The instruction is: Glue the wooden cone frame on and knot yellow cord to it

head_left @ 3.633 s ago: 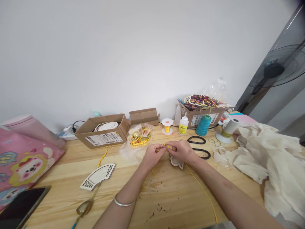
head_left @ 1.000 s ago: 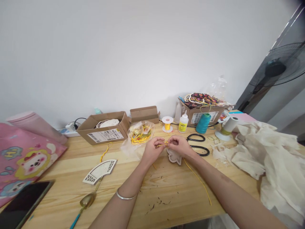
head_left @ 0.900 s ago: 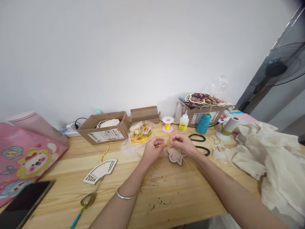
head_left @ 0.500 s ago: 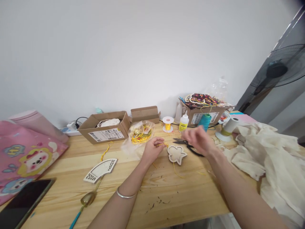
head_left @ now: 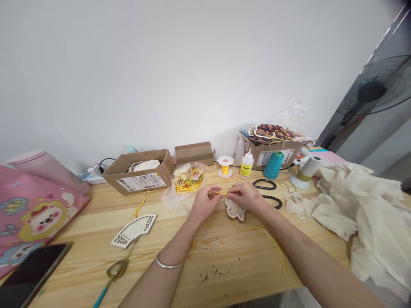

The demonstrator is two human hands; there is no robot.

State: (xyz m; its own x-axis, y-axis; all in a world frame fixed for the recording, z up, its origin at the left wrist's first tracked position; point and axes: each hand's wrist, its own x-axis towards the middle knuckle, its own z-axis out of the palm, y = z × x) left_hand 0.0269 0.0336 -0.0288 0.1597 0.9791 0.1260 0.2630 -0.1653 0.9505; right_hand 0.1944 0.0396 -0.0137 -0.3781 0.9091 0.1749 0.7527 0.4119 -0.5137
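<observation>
Between my two hands runs a yellow cord [head_left: 215, 193] at the top of a flower-shaped wooden piece [head_left: 234, 209]. My left hand [head_left: 205, 202] pinches the cord just left of the piece. My right hand [head_left: 247, 195] is closed on the cord above the piece and covers its right part. The piece rests on the table, and a loose cord end trails from its bottom to the right. Beyond my right hand lie the scissors [head_left: 268, 185], their black handles showing and their blades hidden.
A clear bag of yellow cords [head_left: 189, 182], a spool [head_left: 225, 167], a glue bottle [head_left: 246, 164] and teal thread [head_left: 274, 166] stand behind my hands. Left are a fan-shaped wooden piece [head_left: 136, 229], a spoon-like tassel [head_left: 116, 270] and a phone [head_left: 32, 273]. Cream cloth [head_left: 369, 214] lies right.
My right hand has come down and left from above the scissors to the cord beside my left hand. The loose cord end now stretches farther right. My left hand stays in place.
</observation>
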